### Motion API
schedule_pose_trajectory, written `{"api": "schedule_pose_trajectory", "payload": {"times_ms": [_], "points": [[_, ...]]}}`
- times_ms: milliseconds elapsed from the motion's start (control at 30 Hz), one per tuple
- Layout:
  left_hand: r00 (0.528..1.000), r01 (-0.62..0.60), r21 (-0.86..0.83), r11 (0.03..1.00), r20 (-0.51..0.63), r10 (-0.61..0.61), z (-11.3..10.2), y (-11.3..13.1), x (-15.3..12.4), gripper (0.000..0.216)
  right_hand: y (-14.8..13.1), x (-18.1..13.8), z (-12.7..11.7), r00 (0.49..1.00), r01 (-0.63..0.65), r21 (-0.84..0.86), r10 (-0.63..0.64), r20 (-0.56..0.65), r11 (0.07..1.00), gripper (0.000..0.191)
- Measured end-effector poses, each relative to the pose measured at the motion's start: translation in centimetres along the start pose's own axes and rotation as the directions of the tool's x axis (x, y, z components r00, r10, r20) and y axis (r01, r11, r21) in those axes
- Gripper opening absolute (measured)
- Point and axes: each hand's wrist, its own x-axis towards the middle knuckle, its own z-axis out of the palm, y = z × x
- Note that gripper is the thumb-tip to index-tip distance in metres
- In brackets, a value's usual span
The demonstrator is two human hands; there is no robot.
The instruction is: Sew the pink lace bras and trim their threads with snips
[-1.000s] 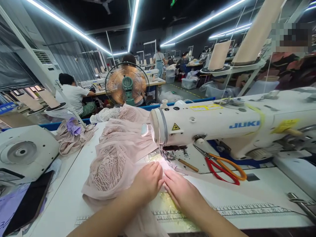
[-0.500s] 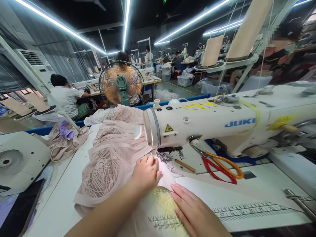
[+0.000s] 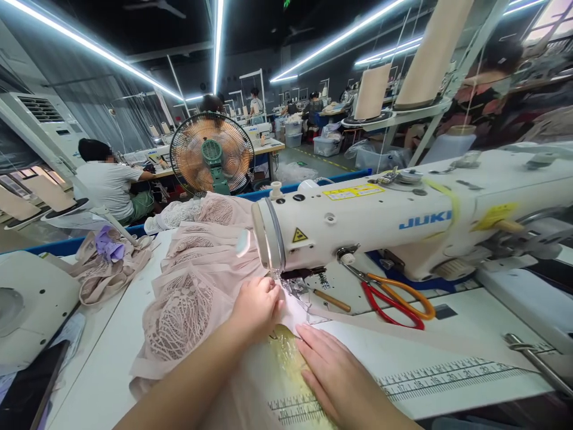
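Observation:
My left hand (image 3: 257, 301) is closed, fingers curled on pale pink fabric (image 3: 293, 306) just in front of the needle area of a white sewing machine (image 3: 367, 227). Lying flat, my right hand (image 3: 338, 370) touches the near edge of that fabric with its fingers stretched out. Beneath it, a yellowish taped patch (image 3: 286, 352) shows on the table. Pink lace bra pieces (image 3: 179, 316) are heaped left of my left hand. The needle tip is too small to make out.
Red-and-orange-handled scissors (image 3: 394, 301) and a wooden-handled tool (image 3: 331, 300) lie under the machine arm. A printed ruler (image 3: 443, 376) runs along the table. Pink straps with a purple piece (image 3: 110, 245) lie left. Behind stand a fan (image 3: 212, 152) and a seated co-worker (image 3: 110, 185).
The whole view has shifted slightly, so the machine and table sit a little further left. Both hands keep nearly the same places on the fabric.

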Motion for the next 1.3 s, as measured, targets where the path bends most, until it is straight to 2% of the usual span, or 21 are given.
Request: {"api": "schedule_pose_trajectory", "payload": {"times_ms": [133,300,500,767,1067,1167,1300], "points": [[0.994,-0.110,-0.016,0.994,0.016,0.110,-0.3,1.2,-1.9,0.028,-0.8,1.3,0.8,0.994,-0.089,0.074,0.084,0.072,0.993,0.033],[0.989,-0.148,-0.044,0.988,0.016,0.148,1.1,1.7,-3.4,0.032,-1.5,2.6,1.6,0.985,-0.165,0.088,0.159,0.071,0.982,0.036],[0.976,-0.218,-0.063,0.974,-0.017,0.217,1.6,-0.5,-2.4,0.037,-1.5,3.2,2.3,0.980,-0.189,0.061,0.185,0.073,0.980,0.039],[0.976,-0.218,-0.036,0.975,-0.036,0.217,2.2,-2.4,-1.4,0.038,-1.4,3.0,2.7,0.986,-0.152,0.018,0.151,0.066,0.988,0.039],[0.980,-0.195,0.036,0.980,-0.038,0.197,2.6,-3.7,-0.1,0.039,-1.3,3.1,2.5,0.986,-0.145,0.013,0.146,-0.075,0.989,0.032],[0.981,-0.186,0.067,0.980,-0.032,0.189,2.5,-3.9,0.3,0.039,-3.0,3.2,2.4,0.976,-0.148,0.017,0.149,-0.161,0.989,0.029],[0.988,-0.150,0.105,0.983,-0.030,0.154,2.1,-3.7,-0.7,0.037,-8.0,2.9,4.3,0.971,0.012,0.030,-0.005,-0.240,0.999,0.006]]}}
